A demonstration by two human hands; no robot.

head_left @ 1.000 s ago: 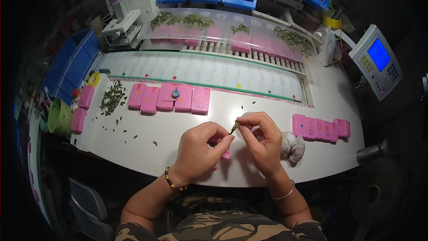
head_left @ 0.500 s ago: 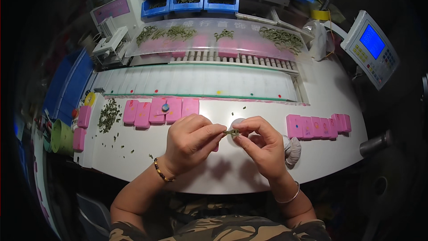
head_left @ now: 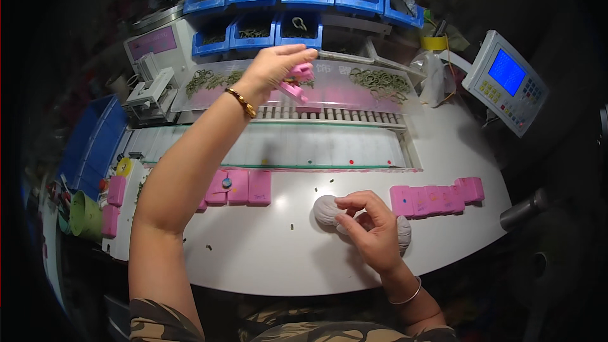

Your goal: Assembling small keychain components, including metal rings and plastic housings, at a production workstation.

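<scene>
Over the far clear cover, the pink piece could slip if the left hand, its grip half curled around it, slackened; it juts right from the palm. Nearer, the right hand curls beside a pale ball, and whether it holds anything I cannot tell.

Before you: one translucent plastic sheet, pale printed characters, partly hidden by your left hand. To your left: one purple rectangular panel, lettering blurred. To your right: one white control unit, blue screen, figures faint; rectangular pink blocks, coloured handwritten marks.
</scene>
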